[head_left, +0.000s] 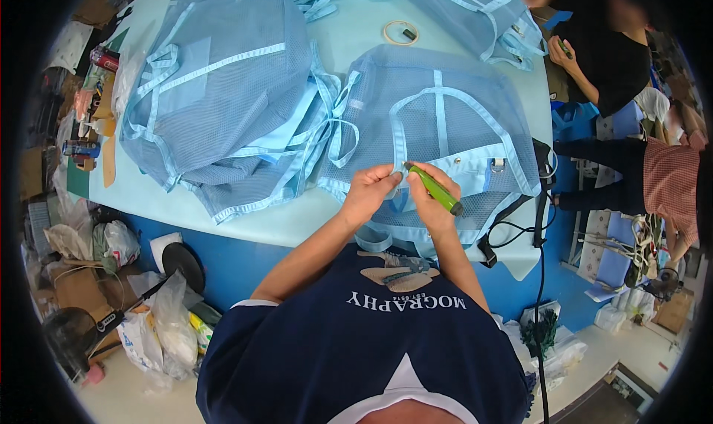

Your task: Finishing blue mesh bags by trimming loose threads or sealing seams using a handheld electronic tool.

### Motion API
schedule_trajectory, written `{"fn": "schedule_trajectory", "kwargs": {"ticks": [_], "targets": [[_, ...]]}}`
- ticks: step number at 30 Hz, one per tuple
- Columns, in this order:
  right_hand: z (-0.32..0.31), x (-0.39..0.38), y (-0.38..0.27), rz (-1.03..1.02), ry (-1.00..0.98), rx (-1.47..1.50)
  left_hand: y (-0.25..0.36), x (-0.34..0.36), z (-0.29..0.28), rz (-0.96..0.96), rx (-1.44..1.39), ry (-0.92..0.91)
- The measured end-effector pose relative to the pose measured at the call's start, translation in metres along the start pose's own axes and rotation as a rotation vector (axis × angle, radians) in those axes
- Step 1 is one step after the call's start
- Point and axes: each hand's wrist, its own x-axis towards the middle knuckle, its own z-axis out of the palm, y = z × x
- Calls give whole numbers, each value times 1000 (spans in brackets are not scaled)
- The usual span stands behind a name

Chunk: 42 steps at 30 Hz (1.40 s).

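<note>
A blue mesh bag (479,105) with light-blue fabric trim lies on the table in front of me. My left hand (367,194) pinches the light-blue trim (399,134) near the bag's front left part. In my right hand (433,207) is a thick green pen-shaped tool (438,190) with dark ends. Its tip meets the trim right beside my left fingertips, and the exact contact is too small to make out. Left of this bag a heap of similar mesh bags (230,67) spreads over the table, its ribbon ties (342,123) trailing toward my work.
A wooden hoop (401,33) rests on the pale tabletop (356,27) beyond the bag. Another mesh bag (483,12) lies far right, where a person in black (616,45) holds a small green tool. A black cable (541,305) hangs off the right edge. Plastic bags (174,316) stand lower left.
</note>
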Motion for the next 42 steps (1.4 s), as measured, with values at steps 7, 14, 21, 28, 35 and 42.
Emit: {"fn": "schedule_trajectory", "kwargs": {"ticks": [7,14,21,28,35,42], "targets": [[5,-11,44,-14,45,168,-42,17,-24,-46,-79,39],[24,-16,65,-123,-106,-31,-51,16,-23,-2,861,485],[37,-9,105,183,-176,127,-69,-14,-38,684,1368,242],[44,1,98,41,-186,-91,-76,-16,-39,715,1571,263],[49,5,106,-28,-171,-157,-71,-18,-39,689,1538,241],[50,4,109,-54,-144,-175,-68,-18,-38,678,1518,212]]}}
